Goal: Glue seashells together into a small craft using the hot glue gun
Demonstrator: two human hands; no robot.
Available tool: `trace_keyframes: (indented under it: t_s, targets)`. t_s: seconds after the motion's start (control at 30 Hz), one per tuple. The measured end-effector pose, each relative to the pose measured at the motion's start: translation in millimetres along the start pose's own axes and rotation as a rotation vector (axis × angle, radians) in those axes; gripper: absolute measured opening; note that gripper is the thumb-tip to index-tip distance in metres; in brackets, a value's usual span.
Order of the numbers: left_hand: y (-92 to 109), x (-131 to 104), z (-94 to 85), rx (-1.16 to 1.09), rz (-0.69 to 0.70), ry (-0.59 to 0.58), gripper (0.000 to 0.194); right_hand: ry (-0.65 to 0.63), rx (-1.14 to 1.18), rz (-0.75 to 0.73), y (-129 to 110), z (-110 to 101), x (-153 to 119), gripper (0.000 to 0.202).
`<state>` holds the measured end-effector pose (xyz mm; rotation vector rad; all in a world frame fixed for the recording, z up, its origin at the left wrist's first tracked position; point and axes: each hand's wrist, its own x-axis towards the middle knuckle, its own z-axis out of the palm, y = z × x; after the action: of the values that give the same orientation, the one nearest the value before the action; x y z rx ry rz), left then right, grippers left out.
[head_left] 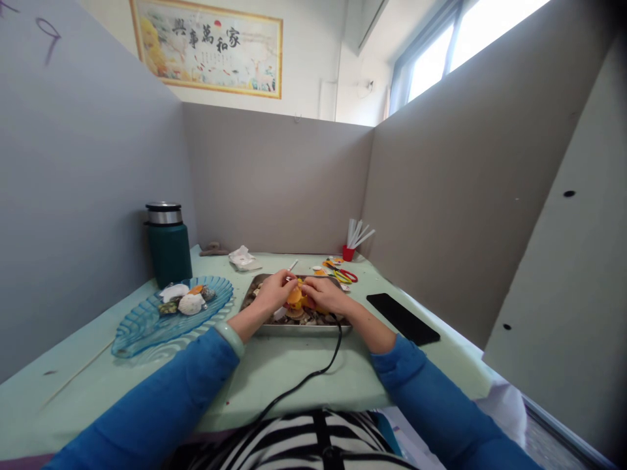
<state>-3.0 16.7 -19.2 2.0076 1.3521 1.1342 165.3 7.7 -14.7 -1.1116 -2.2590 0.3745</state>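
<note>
Both my hands are together over a metal tray [298,331] of shells. My right hand [326,294] is closed around a yellow glue gun [308,301], mostly hidden by the fingers, with a black cord [313,373] running from it toward my body. My left hand [277,290] pinches an orange shell [294,296], close against the glue gun. A thin white stick [292,265] shows just beyond my left fingers; I cannot tell what it is attached to. Loose shells [298,317] lie in the tray beneath the hands.
Left stands a blue shell-shaped plate [132,339] bearing several shells [191,303], near a green bottle [169,251]. Behind lies crumpled tissue [242,258]. Scissors [343,273] and a red cup [348,253] of white sticks sit back right; a black slab [402,318] lies right. Grey partitions [279,176] surround the table.
</note>
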Motion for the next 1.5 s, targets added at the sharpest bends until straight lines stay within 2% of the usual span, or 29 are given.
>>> trace_keyframes:
  t_s: [0.13,0.37,0.57,0.8,1.03,1.23,1.37,1.5]
  targets:
    - [2.5,-1.7,-1.8,0.124,0.045,0.014,0.022,0.051,0.027,-0.013,4.8,1.2,1.0,0.026]
    - [8.8,-6.0,-4.4,0.200,0.092,-0.003,0.025,0.079,0.039,-0.015,9.5,3.0,2.2,0.023]
    - [6.9,-5.3,-5.1,0.290,0.169,-0.010,0.025,0.078,0.013,-0.021,7.1,1.6,2.5,0.023]
    - [6.2,-4.4,-5.8,0.346,0.192,-0.037,0.026,0.061,-0.011,-0.014,4.8,1.3,1.7,0.022]
    - [9.1,-6.7,-5.8,0.263,0.142,-0.027,0.025,0.071,0.012,-0.021,5.9,1.9,1.6,0.021]
    - [12.0,-8.3,-4.3,0.142,0.017,-0.050,0.032,0.103,0.040,-0.002,10.7,4.0,3.4,0.020]
    - [12.6,-8.9,-4.4,0.109,-0.034,-0.077,0.026,0.112,0.021,0.020,13.6,5.7,4.4,0.019]
    - [14.8,-9.8,-5.5,0.139,-0.036,-0.056,0.022,0.118,-0.006,0.015,12.1,5.1,3.5,0.018]
